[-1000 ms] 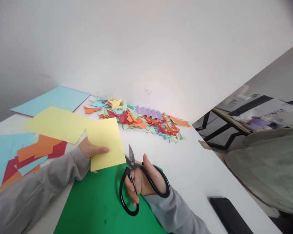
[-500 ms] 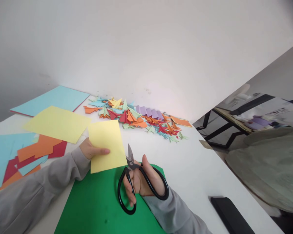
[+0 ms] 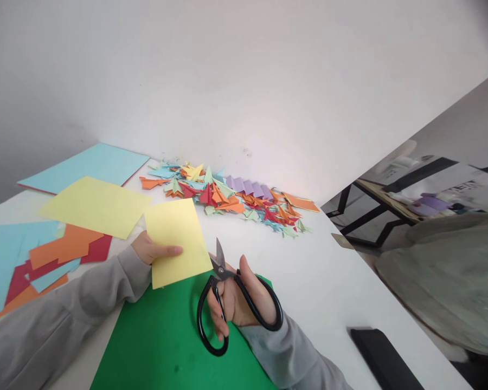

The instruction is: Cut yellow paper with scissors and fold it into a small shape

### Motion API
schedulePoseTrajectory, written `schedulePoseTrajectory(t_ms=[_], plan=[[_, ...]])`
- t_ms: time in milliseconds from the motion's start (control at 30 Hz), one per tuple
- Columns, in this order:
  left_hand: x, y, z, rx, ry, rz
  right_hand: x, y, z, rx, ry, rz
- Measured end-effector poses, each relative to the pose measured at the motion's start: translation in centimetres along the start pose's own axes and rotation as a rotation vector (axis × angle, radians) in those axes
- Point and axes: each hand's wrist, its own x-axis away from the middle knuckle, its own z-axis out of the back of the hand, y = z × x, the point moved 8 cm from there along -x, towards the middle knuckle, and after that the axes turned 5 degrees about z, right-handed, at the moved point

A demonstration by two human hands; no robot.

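1. Slight tilt now: since half a second ago the small yellow sheet [image 3: 178,230] has tipped, near right corner up a touch, and the scissors [image 3: 221,270] have edged rightward.
2. My left hand [image 3: 152,249] is pinching that sheet, thumb on the near face, other fingers hidden behind, over the far part of the green sheet [image 3: 158,330].
3. My right hand [image 3: 244,303] grips the scissors by their black handles, blades spread beside the yellow edge; touching or not, I can't tell.
4. Crowding my left wrist: the large yellow sheet [image 3: 93,206], with orange paper [image 3: 65,244] beside my sleeve.
5. Beyond the blades, folded paper planes [image 3: 209,197] heap along the wall [image 3: 228,81].
6. Off right, a flat black object [image 3: 380,355] lies on the desk [image 3: 317,271], well apart from the blades.
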Motion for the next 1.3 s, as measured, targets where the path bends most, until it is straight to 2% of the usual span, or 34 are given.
schedulePoseTrajectory(t_ms=[233,467,567,700,900,1167,1300], plan=[[0.6,0.4,-0.6,0.014,-0.027,0.007,0.4,-0.1,0.0,-0.075,-0.045,-0.06],[1.0,-0.4,0.0,0.153,0.013,0.233,0.7,-0.8,-0.7,-0.055,-0.098,-0.035],[0.8,-0.9,0.1,0.166,0.004,0.271,0.8,-0.9,-0.6,-0.035,-0.081,-0.033],[0.3,-1.3,0.3,0.149,0.007,0.245,0.9,-0.9,-0.4,-0.012,-0.06,-0.036],[0.0,-0.4,0.6,0.101,0.035,0.083,0.8,-1.0,-0.4,-0.021,-0.082,-0.037],[0.6,-0.2,0.0,0.124,0.023,0.14,0.8,-1.2,-0.9,-0.059,-0.105,-0.013],[0.6,0.3,0.0,0.087,0.021,0.065,0.8,-1.2,-0.8,-0.078,-0.106,-0.021]])
